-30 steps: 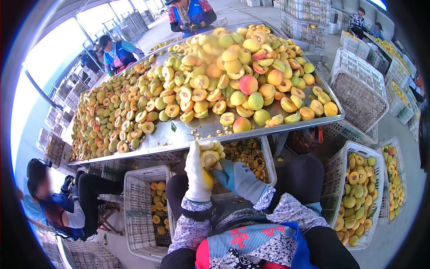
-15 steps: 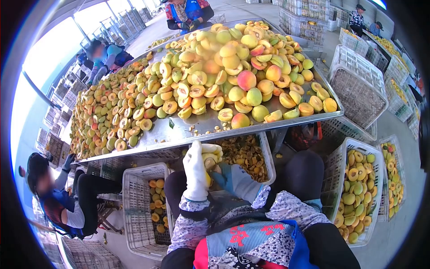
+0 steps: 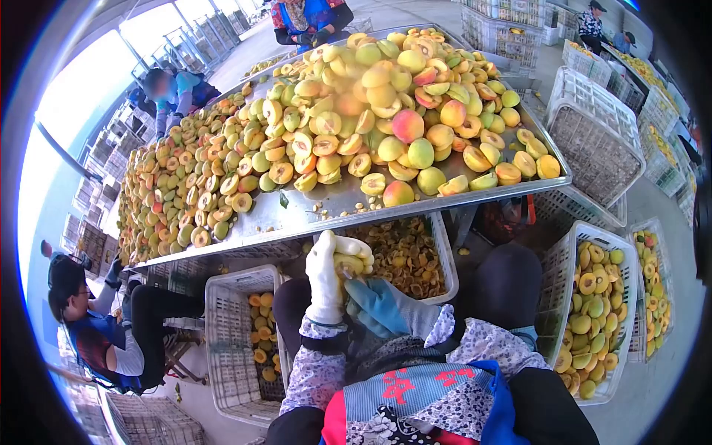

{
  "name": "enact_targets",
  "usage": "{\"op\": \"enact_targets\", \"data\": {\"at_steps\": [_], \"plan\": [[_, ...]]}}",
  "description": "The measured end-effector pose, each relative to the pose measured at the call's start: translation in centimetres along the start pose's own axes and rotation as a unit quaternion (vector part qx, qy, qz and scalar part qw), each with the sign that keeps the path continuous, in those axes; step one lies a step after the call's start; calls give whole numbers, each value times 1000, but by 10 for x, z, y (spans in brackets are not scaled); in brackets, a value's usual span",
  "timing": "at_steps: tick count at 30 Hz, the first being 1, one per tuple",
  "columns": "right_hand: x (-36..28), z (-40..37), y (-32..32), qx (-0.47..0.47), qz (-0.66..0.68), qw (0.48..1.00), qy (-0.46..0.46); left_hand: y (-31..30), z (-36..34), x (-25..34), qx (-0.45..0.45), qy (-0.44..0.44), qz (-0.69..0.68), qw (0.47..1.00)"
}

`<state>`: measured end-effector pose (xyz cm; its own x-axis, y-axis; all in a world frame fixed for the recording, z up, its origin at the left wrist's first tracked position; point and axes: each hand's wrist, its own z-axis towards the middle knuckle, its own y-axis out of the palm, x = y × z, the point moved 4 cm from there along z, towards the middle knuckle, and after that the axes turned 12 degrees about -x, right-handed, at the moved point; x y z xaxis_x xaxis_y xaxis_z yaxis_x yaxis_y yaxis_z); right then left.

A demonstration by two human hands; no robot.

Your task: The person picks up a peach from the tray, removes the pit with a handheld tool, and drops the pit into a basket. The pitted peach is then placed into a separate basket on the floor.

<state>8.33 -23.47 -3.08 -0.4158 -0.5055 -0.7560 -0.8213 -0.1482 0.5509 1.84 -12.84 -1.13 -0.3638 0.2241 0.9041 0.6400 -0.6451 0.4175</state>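
My left hand point(image 3: 324, 276), in a white glove, is closed around a yellow peach point(image 3: 351, 263) just in front of the table edge. My right hand point(image 3: 380, 302), in a blue and grey glove, is closed right below the fruit, with its thumb side close to it. Something thin and pale seems to stick out between its fingers, too small to make out. Beneath my hands is a white crate point(image 3: 448, 268) of peach scraps and pits. Ahead, a heap of halved and whole peaches point(image 3: 319, 141) covers much of the metal table point(image 3: 297, 216).
At my left stands a crate point(image 3: 222, 348) with some peach halves. To my right is a fuller crate point(image 3: 545, 315) of halves. Stacked crates point(image 3: 593, 137) stand beyond the table's right end. One person point(image 3: 111, 319) sits at left; others work across the table.
My right hand has turned and dropped slightly below the peach, showing more of the glove's back. My left hand keeps its hold. The seated person at left has shifted slightly.
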Motion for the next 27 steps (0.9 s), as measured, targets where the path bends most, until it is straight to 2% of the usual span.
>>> {"op": "enact_targets", "data": {"at_steps": [1, 2, 3, 4, 6, 7, 8, 9, 10, 12, 13, 15, 16, 19, 20, 21, 22, 23, 24, 25, 26, 27], "plan": [[10, 9, -2, 0, 0, 1000, 1, 1, 1, 0, -17, -7, 8, 1000], [19, 22, -11, 60, -108, 988, -93, 0, 2, 1, -17, -7, 8, 1000], [11, 22, -9, 119, -213, 952, -184, 0, 2, 2, -26, -24, 75, 997], [13, 21, -10, 119, -213, 952, -183, 0, 1, 2, -35, -41, 142, 988], [15, 15, -8, 78, -111, 988, -71, 5, -2, 6, -29, -40, 133, 990], [4, 4, -3, 79, -111, 988, -70, 7, -3, 7, -24, -39, 123, 991], [-3, -8, 7, 18, -11, 999, -38, 7, -2, 3, -24, -38, 123, 991], [-5, -15, 14, -43, 89, 995, -6, 7, -1, -3, -8, -23, 15, 1000], [-1, -12, 7, -43, 88, 995, -5, 6, -1, -7, 9, -8, -92, 996], [6, -2, 4, -155, 156, 975, -30, 8, 0, -7, 3, -15, -96, 995], [5, -4, 4, -156, 156, 975, -29, 9, 0, -6, -6, -20, -98, 995], [-4, -9, 1, -103, 74, 992, -11, 2, 2, -9, -26, -31, -117, 992], [-14, -10, 3, -28, -23, 999, 0, -1, 2, -11, -24, -45, -114, 992], [-19, -14, 6, -17, -63, 998, -14, -2, 2, -16, 0, -69, -113, 991], [-12, -10, -2, -16, -63, 998, -14, -1, 3, -20, -26, -71, -175, 982], [2, -1, -12, -88, 39, 995, 6, 0, 5, -21, -52, -71, -237, 967], [7, 1, -10, -159, 140, 977, 25, 3, 6, -20, -34, -77, -216, 973], [10, 2, -11, -158, 140, 977, 24, 3, 8, -19, -35, -77, -216, 973], [2, 2, -11, -107, -17, 993, -54, 1, 10, -17, -15, -64, -221, 973], [-5, 0, -10, -51, -173, 975, -128, -2, 11, -17, 6, -52, -227, 972], [5, 5, -15, -52, -172, 975, -128, -24, 15, -18, -71, -37, -197, 977], [18, 12, -32, 42, -303, 943, -131, -31, 16, -7, 95, 37, -267, 958]]}}
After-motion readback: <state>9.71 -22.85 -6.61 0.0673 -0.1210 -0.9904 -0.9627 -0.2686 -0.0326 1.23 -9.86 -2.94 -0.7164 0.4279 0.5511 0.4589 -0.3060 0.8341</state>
